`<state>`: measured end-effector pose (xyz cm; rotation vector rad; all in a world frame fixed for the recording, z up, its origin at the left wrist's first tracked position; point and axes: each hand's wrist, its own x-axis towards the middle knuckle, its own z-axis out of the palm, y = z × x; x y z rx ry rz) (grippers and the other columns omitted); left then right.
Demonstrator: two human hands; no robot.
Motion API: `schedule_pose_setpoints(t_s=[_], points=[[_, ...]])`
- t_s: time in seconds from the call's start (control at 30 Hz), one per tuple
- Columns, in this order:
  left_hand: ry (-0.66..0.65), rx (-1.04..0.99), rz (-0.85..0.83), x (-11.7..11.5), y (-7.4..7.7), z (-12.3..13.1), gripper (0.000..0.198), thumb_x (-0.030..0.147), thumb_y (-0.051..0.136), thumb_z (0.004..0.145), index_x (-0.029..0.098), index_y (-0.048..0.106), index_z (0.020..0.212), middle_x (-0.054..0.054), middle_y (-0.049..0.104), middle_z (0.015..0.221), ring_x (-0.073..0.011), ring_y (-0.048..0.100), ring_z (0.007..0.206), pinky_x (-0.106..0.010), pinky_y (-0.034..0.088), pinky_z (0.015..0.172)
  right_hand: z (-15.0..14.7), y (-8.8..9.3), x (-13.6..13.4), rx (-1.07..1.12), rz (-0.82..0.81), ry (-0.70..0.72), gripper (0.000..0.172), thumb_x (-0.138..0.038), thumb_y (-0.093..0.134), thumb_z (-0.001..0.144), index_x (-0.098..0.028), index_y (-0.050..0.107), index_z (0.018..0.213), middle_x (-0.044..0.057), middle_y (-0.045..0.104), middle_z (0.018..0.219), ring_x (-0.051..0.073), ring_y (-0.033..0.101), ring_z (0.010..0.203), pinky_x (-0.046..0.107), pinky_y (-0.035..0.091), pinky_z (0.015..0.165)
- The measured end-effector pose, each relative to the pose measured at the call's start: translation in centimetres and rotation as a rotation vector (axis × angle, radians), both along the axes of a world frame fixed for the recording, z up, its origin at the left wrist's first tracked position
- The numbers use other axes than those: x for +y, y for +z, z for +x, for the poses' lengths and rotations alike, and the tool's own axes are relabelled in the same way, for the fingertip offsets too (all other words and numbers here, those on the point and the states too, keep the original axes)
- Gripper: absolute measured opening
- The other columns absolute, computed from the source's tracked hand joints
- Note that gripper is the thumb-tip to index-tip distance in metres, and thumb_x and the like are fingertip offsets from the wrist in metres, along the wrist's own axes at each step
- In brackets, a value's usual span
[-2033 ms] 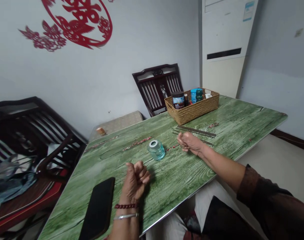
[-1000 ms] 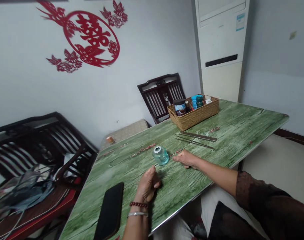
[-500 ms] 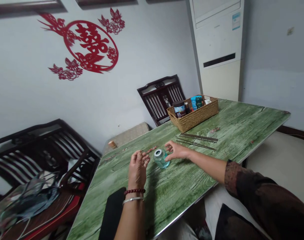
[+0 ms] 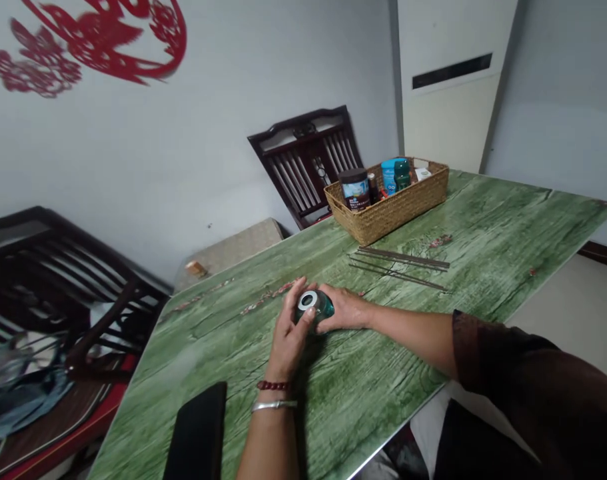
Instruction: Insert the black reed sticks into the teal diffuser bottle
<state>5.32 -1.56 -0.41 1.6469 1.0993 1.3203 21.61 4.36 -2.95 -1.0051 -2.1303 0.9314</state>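
A small blue-green glass bottle (image 4: 326,306) with a silver ring-shaped collar and an open mouth stands upright on the green wood-patterned table (image 4: 383,360). My right hand (image 4: 344,308) is wrapped round its body from the right. From the left my left hand (image 4: 292,325) closes on the bottle's neck, thumb and fingers on either side of the silver collar. Both hands hide much of the glass. A red bead bracelet and a silver bangle circle my left wrist. Beyond my right hand lie several thin dark sticks (image 4: 403,260).
A wicker basket (image 4: 393,223) with a dark-lidded jar (image 4: 354,190), a green bottle (image 4: 402,176) and other packages stands toward the back. A flat black object (image 4: 196,430) lies left of my left forearm. Dark wooden chairs (image 4: 308,163) stand behind the table and at left.
Both hands, apart from the bottle before, have come in and closed on it. The view has tilted down, so the red wall decoration is partly cut off.
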Motion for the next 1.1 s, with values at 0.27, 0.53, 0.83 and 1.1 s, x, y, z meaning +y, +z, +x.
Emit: schedule_pose_setpoints(t_s=[0.27, 0.53, 0.83, 1.1], points=[[0.123, 0.038, -0.020, 0.55, 0.03, 0.07, 0.072, 0.044, 0.080, 0.078, 0.025, 0.051, 0.140, -0.009, 0.067, 0.125, -0.0259, 0.063, 0.117, -0.041, 0.045, 0.105, 0.36, 0.42, -0.48, 0.036, 0.008, 0.009, 0.077, -0.038, 0.088, 0.064, -0.022, 0.054, 0.131, 0.005, 0.070, 0.106, 0.027, 0.067, 0.101, 0.034, 0.048, 0.082], [0.212, -0.138, 0.039, 0.08, -0.16, -0.19, 0.068, 0.072, 0.051, 0.089, 0.030, 0.050, 0.142, -0.010, 0.062, 0.129, -0.0265, 0.056, 0.128, -0.043, 0.043, 0.107, 0.17, -0.47, 0.08, 0.083, 0.023, 0.015, 0.078, -0.040, 0.090, 0.062, -0.022, 0.056, 0.130, 0.005, 0.071, 0.110, 0.027, 0.067, 0.104, 0.035, 0.048, 0.085], [0.307, -0.268, -0.013, 0.30, 0.22, -0.27, 0.072, 0.079, 0.040, 0.089, 0.027, 0.056, 0.136, -0.007, 0.070, 0.106, -0.0229, 0.064, 0.114, -0.038, 0.045, 0.102, 0.40, -0.04, -0.09, 0.068, -0.006, 0.017, 0.078, -0.040, 0.090, 0.062, -0.023, 0.056, 0.130, 0.005, 0.071, 0.111, 0.028, 0.066, 0.106, 0.036, 0.048, 0.087], [0.194, -0.281, -0.051, 0.28, 0.01, 0.01, 0.072, 0.078, 0.039, 0.090, 0.029, 0.052, 0.140, -0.007, 0.072, 0.110, -0.0230, 0.065, 0.112, -0.039, 0.043, 0.104, 0.44, -0.01, -0.04, 0.060, -0.008, 0.027, 0.077, -0.041, 0.089, 0.064, -0.021, 0.055, 0.130, 0.006, 0.071, 0.112, 0.028, 0.067, 0.106, 0.035, 0.049, 0.086]])
